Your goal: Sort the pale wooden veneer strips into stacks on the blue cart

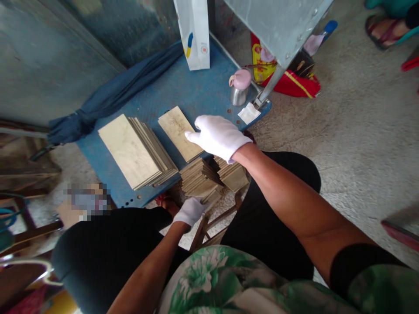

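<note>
Both my hands wear white cotton gloves. My right hand hangs over the blue metal table, fingers together, just past the near end of a flat cream tile. A wide fanned stack of similar tiles lies to its left. My left hand is low between my knees, pressed against the near edge of a tile stack resting on a wooden stool. Its fingers are partly hidden by the tiles. Another tile stack sits beside that one.
On the table stand a steel flask with a pink lid, a white paper bag and a folded blue umbrella. A metal table leg rises at the right, beside a red bag on the concrete floor. A sandalled foot shows top right.
</note>
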A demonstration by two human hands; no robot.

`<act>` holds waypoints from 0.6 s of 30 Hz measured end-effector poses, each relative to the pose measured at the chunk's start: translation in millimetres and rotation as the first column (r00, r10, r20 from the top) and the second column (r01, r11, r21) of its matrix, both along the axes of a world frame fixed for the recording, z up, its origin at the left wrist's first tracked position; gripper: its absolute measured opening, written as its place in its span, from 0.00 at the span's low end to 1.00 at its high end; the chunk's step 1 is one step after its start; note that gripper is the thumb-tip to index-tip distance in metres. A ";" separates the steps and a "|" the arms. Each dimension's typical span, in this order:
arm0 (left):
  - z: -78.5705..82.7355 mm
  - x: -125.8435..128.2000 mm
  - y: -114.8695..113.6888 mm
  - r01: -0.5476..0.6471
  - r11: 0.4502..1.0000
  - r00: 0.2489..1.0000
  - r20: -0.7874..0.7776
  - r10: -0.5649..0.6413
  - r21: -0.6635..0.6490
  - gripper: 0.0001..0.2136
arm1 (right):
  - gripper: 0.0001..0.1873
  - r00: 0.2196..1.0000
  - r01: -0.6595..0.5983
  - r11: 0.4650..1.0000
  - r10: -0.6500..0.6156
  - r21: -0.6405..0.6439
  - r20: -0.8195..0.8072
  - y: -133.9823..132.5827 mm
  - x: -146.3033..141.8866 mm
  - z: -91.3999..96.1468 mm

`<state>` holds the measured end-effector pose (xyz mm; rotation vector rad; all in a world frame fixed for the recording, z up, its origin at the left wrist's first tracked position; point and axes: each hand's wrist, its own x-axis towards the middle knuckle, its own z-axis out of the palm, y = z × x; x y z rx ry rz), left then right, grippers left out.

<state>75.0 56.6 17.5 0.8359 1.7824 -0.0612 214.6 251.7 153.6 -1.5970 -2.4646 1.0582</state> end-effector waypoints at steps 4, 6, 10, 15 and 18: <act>29.2 -24.0 -6.9 0.030 1.000 0.999 0.035 -0.030 -0.003 0.10 | 0.22 0.996 -0.090 0.994 0.091 -0.058 0.012 -6.6 -0.7 -0.9; 48.7 -36.6 -12.0 0.017 1.000 0.999 0.038 -0.018 0.007 0.11 | 0.25 0.988 -0.150 0.985 0.151 -0.088 0.011 -10.4 -1.3 -2.1; 97.5 -55.5 -19.3 -0.226 0.972 0.970 0.104 0.220 0.057 0.20 | 0.35 0.950 -0.313 0.940 0.311 -0.133 -0.035 -23.7 -4.6 -7.7; 164.6 -67.2 -19.8 -0.485 0.855 0.874 0.079 0.479 0.182 0.24 | 0.45 0.899 -0.437 0.878 0.419 -0.197 -0.124 -49.4 -16.1 -20.9; 196.0 -72.3 -18.0 -0.578 0.776 0.812 0.089 0.576 0.252 0.24 | 0.44 0.888 -0.450 0.853 0.396 -0.265 -0.232 -59.7 -24.2 -23.7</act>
